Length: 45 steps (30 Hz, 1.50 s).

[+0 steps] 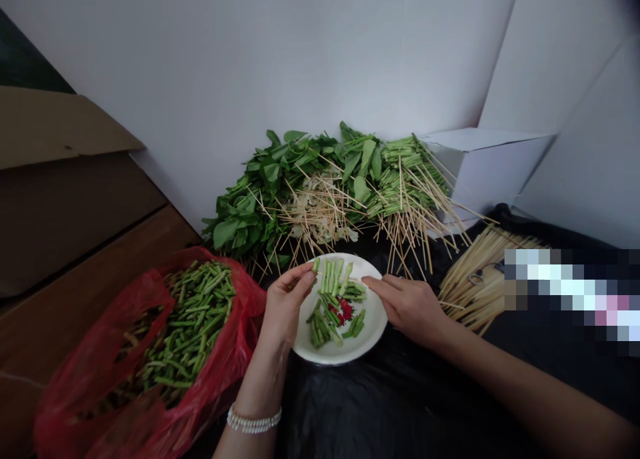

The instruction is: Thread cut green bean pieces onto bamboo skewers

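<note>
My left hand (286,300) pinches a short green bean piece (316,265) between thumb and fingers, above the rim of a white plate (350,345). My right hand (410,306) lies with fingers extended over the plate's right rim, holding nothing I can see. Cut green bean pieces (330,292) lie in rough clusters on the plate, partly hiding a red floral pattern (344,310). A red plastic bag (95,372) full of cut beans (193,329) sits left of my left hand.
Behind the plate lie heaps of skewered leafy greens (265,192), pale mushrooms (316,209) and green beans (410,179). Loose bamboo skewers (480,286) lie to the right on black plastic sheeting (380,406). A white box (483,166) stands behind; brown cardboard (65,179) lines the left.
</note>
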Each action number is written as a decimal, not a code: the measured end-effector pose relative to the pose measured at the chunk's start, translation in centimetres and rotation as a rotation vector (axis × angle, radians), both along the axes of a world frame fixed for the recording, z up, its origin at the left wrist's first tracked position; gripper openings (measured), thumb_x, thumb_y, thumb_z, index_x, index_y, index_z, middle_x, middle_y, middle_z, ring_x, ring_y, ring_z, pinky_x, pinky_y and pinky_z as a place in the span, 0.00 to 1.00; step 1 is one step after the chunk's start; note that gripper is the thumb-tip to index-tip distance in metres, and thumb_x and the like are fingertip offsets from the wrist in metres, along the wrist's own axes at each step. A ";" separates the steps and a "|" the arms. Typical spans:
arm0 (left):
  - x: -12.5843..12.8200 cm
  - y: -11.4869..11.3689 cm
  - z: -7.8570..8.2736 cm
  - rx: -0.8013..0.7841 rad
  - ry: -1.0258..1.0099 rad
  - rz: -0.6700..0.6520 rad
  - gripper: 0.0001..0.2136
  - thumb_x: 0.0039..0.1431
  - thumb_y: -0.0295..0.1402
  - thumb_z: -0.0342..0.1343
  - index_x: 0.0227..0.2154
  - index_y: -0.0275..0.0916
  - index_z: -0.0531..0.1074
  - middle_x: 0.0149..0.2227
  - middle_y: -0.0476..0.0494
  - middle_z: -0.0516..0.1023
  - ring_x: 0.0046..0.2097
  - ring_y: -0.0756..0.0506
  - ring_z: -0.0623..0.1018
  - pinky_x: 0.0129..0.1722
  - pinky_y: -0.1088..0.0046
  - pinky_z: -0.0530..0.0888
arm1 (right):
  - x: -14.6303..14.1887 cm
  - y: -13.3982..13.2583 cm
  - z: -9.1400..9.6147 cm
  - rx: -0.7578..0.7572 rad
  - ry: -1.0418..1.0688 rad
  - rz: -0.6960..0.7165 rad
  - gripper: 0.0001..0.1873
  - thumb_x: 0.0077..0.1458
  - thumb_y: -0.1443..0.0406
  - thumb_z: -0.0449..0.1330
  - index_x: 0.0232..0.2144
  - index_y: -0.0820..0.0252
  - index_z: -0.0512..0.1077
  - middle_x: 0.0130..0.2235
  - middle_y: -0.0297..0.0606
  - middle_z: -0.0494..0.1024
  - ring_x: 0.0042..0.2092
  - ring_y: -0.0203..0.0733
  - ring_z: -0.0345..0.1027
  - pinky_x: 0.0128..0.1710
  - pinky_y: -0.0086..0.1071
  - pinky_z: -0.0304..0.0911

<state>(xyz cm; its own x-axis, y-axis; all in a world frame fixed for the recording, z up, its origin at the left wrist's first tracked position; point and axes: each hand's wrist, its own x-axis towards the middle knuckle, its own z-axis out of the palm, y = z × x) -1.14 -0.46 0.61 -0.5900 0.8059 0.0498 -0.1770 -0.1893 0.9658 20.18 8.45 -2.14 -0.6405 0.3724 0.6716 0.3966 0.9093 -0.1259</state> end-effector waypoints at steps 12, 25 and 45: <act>-0.1 0.0 0.2 -0.006 0.050 -0.058 0.21 0.42 0.32 0.69 0.40 0.38 0.72 0.28 0.51 0.78 0.31 0.52 0.76 0.37 0.75 0.71 | 0.0 -0.1 0.1 -0.009 -0.006 0.024 0.17 0.61 0.66 0.48 0.47 0.60 0.73 0.30 0.37 0.76 0.29 0.34 0.69 0.28 0.28 0.59; 0.3 0.0 0.1 -0.115 0.338 -0.127 0.15 0.45 0.33 0.65 0.37 0.38 0.73 0.30 0.47 0.78 0.33 0.48 0.76 0.36 0.72 0.71 | 0.2 0.1 0.4 0.004 0.035 -0.022 0.18 0.64 0.64 0.46 0.45 0.60 0.74 0.30 0.37 0.76 0.30 0.34 0.69 0.29 0.27 0.59; 0.7 -1.0 -0.1 -0.542 1.455 -0.315 0.08 0.51 0.24 0.55 0.29 0.41 0.78 0.33 0.42 0.78 0.41 0.39 0.73 0.43 0.63 0.67 | 0.1 0.0 0.5 0.002 0.037 -0.008 0.19 0.65 0.61 0.45 0.44 0.60 0.74 0.30 0.36 0.76 0.30 0.34 0.71 0.28 0.27 0.59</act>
